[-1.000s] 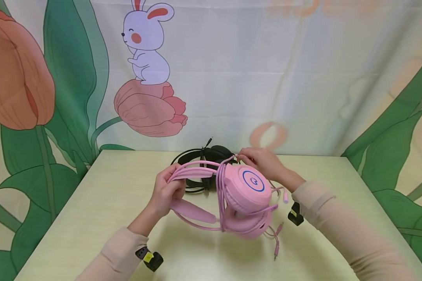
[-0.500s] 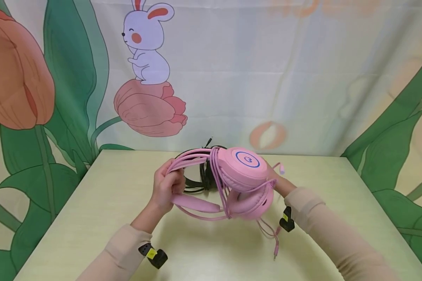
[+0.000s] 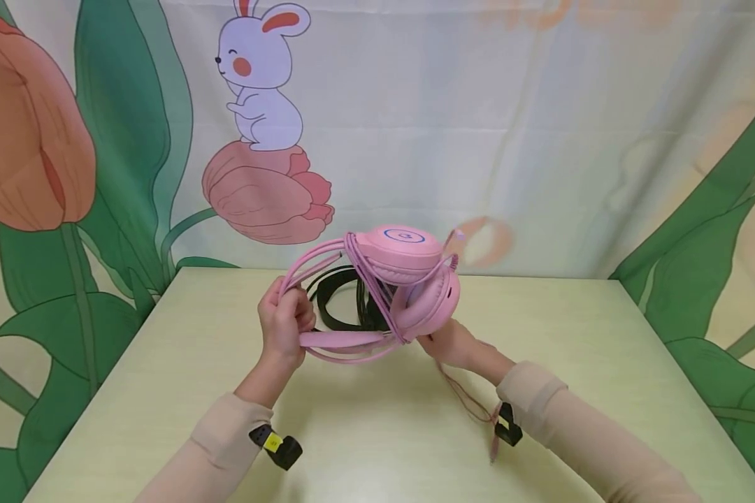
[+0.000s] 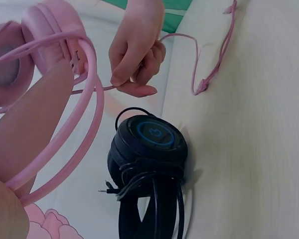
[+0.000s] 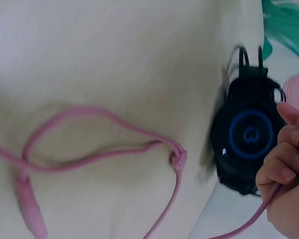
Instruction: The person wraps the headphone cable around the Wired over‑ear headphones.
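Observation:
A pink headset (image 3: 405,258) is held up above the table in the head view, its ear cups to the right and several turns of pink cable wound around it. My left hand (image 3: 283,321) grips its headband on the left. Below the ear cups, my right hand (image 3: 456,344) holds the pink cable between curled fingers. In the right wrist view the cable (image 5: 256,214) leaves that hand, and a knotted loop ends in a pink plug (image 5: 32,209). Behind the pink headset lies a black headset (image 4: 152,134) with a blue ring on its ear cup, partly hidden in the head view.
The pale table (image 3: 182,377) reaches back to a printed curtain (image 3: 415,140) with a rabbit and tulips. Black wrist cameras (image 3: 283,450) are strapped to both sleeves. The loose end of the pink cable hangs at the right, near the right wrist.
The pink headset has moved up and left, its ear cups tilting away. My right hand has passed from behind the ear cups to below them, bringing the cable along. The black headset stays put.

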Available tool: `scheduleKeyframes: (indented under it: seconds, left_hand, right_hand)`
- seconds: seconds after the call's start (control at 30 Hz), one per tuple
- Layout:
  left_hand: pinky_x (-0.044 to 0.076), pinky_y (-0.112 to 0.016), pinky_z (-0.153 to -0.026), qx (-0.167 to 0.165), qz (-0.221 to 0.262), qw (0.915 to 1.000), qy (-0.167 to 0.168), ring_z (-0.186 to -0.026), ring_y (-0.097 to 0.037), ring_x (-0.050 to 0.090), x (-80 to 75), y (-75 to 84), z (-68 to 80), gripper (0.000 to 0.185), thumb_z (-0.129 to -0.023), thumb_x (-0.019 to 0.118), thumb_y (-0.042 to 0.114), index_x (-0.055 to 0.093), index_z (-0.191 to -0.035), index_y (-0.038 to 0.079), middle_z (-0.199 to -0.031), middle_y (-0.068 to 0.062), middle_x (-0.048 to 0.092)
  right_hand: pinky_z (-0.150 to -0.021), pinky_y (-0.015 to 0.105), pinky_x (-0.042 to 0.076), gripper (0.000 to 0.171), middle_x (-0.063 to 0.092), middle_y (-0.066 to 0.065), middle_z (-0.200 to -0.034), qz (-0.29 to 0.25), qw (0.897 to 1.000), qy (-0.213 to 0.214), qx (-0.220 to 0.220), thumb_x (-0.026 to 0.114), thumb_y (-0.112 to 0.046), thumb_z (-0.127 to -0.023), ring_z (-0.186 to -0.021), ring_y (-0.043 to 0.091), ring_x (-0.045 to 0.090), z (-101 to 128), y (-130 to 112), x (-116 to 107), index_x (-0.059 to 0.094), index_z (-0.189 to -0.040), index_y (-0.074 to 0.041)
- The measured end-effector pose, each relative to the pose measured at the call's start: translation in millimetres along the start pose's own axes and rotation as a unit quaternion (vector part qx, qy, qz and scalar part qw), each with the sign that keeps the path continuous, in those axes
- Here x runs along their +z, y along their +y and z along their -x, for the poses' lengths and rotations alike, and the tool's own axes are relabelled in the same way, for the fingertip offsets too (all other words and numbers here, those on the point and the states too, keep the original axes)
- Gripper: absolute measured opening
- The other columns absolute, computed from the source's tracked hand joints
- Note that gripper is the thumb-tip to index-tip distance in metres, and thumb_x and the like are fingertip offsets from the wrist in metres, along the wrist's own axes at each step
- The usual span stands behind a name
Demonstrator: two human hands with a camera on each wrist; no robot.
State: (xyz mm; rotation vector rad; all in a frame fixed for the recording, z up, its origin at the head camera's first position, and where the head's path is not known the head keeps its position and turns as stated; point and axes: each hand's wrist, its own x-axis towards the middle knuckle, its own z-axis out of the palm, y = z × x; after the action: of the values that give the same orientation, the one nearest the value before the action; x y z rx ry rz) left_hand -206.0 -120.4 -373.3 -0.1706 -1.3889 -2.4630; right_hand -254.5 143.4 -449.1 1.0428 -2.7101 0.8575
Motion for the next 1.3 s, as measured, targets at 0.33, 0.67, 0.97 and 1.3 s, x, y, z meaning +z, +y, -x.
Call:
scheduleKeyframes:
  seconds: [0.33, 0.67, 0.97, 1.3]
  left_hand:
    - [0.015, -0.018, -0.036, -0.016, -0.002, 0.9969, 0.077, -0.036, -0.004, 0.023, -3.0, -7.0, -5.0, 0.014, -0.080, 0.040, 0.000, 0.041, -0.069, 0.009, -0.047, 0.004, 0.029]
    - [0.017, -0.016, -0.035, -0.046, 0.002, 0.9903, 0.131, -0.036, -0.005, 0.024, -4.8, -11.6, -4.4, 0.015, -0.082, 0.043, 0.002, 0.040, -0.069, 0.010, -0.048, 0.004, 0.030]
    - [0.017, -0.016, -0.036, -0.051, 0.003, 0.9899, 0.132, -0.036, -0.005, 0.024, -0.6, -10.8, -1.4, 0.016, -0.082, 0.042, 0.002, 0.039, -0.069, 0.009, -0.047, 0.004, 0.030]
    - [0.019, -0.016, -0.035, -0.047, -0.032, 0.9856, 0.159, -0.035, -0.004, 0.025, -9.4, -13.2, -5.3, 0.015, -0.082, 0.045, 0.002, 0.041, -0.068, 0.009, -0.047, 0.004, 0.033]
  right_hand:
    - [-0.045, 0.022, 0.028, 0.026, 0.039, -0.008, -0.057, 0.042, 0.998, -0.026, -0.031, 0.038, -0.021, -0.099, -0.048, 0.003, 0.026, 3.0, -30.2, 1.2, 0.061, -0.088, -0.014]
    - [-0.058, 0.022, 0.042, 0.026, 0.065, -0.002, -0.079, 0.028, 0.998, -0.063, 0.010, 0.040, -0.017, -0.097, -0.057, 0.005, 0.043, 0.0, -41.7, 1.6, 0.065, -0.090, -0.015]
    - [-0.049, 0.019, 0.034, 0.026, 0.057, -0.007, -0.070, 0.043, 0.994, -0.098, -0.002, 0.038, -0.018, -0.097, -0.049, 0.002, 0.034, -0.6, -45.5, 3.4, 0.063, -0.090, -0.016]
    - [-0.055, 0.023, 0.042, 0.023, 0.060, -0.005, -0.073, 0.075, 0.993, -0.086, 0.015, 0.040, -0.021, -0.097, -0.058, 0.006, 0.047, 6.1, -44.4, -4.1, 0.058, -0.082, -0.018]
